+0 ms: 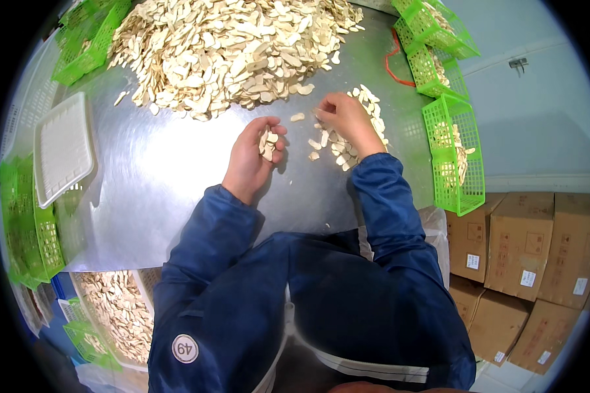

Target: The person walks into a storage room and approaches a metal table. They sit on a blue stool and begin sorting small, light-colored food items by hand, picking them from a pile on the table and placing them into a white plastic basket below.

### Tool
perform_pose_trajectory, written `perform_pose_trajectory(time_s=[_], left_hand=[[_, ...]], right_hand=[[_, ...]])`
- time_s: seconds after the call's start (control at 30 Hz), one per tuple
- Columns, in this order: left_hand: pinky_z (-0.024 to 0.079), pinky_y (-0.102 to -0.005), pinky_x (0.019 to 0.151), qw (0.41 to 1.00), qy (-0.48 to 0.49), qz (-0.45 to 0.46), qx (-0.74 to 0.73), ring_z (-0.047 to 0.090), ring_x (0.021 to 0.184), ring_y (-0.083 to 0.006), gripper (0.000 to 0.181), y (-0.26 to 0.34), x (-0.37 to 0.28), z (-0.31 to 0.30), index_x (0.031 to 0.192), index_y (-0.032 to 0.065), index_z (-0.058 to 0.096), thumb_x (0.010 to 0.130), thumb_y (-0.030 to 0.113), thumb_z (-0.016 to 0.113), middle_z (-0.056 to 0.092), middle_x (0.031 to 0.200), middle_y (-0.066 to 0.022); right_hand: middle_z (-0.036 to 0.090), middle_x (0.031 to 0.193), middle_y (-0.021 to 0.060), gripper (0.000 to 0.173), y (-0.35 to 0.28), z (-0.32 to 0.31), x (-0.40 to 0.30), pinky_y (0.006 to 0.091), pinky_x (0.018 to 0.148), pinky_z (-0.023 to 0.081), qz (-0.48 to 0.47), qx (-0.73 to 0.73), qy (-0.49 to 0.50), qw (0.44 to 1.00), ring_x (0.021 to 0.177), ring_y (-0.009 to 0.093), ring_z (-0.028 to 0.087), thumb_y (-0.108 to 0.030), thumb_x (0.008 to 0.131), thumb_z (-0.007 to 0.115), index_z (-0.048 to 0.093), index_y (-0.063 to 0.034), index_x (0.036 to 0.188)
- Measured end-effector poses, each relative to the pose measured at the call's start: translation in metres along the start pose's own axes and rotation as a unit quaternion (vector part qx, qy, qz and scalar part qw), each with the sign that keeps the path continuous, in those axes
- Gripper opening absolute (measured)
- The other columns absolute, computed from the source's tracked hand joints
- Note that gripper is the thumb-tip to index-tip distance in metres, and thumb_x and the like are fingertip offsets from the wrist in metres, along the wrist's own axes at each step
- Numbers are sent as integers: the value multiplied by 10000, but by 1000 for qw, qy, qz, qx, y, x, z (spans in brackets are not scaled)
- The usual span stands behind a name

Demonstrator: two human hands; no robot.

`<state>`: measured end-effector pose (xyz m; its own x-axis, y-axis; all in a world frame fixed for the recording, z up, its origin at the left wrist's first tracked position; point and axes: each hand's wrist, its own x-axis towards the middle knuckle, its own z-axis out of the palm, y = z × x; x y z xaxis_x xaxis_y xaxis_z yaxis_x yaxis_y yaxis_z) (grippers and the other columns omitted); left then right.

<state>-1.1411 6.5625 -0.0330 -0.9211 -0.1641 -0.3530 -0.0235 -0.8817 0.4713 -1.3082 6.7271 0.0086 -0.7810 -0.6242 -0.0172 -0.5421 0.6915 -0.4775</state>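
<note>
Cupped at the middle of the metal table, my left hand point(255, 154) holds a few pale dried slices point(268, 143) against its curled fingers. My right hand point(346, 118) is over a small spread of similar slices point(341, 147), thumb and fingertips drawn together; whether a slice is between them is hidden. One loose slice point(297, 117) lies on the table between the two hands. Beyond them rises a large heap of pale dried slices point(226, 54).
Green plastic baskets point(455, 154) with slices line the table's right edge. On the left are a white tray point(64, 147) and more green baskets point(29, 221). A white crate of slices point(118, 309) stands below. Cardboard boxes point(521, 240) are stacked at right.
</note>
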Motion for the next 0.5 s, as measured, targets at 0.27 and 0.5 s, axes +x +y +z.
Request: perform_pose_trajectory(time_s=[0.27,0.5], left_hand=[[440,-255,520,1000,-3,-11,-12,588,693,-152,226,-1,-1,1,1110,34,556,1042,226,459,637,924,-98],[453,-257,534,1000,-7,-12,-10,593,709,-156,246,-2,2,-1,1121,35,556,1048,242,445,641,936,-100]], right_hand=[[687,868,119,200,1,12,46,433,765,540,-133,-24,143,980,864,344,674,-251,847,683,740,-80,933],[699,814,96,217,15,1,34,368,690,522,5,83,-26,996,768,260,672,-250,827,744,734,-47,903]])
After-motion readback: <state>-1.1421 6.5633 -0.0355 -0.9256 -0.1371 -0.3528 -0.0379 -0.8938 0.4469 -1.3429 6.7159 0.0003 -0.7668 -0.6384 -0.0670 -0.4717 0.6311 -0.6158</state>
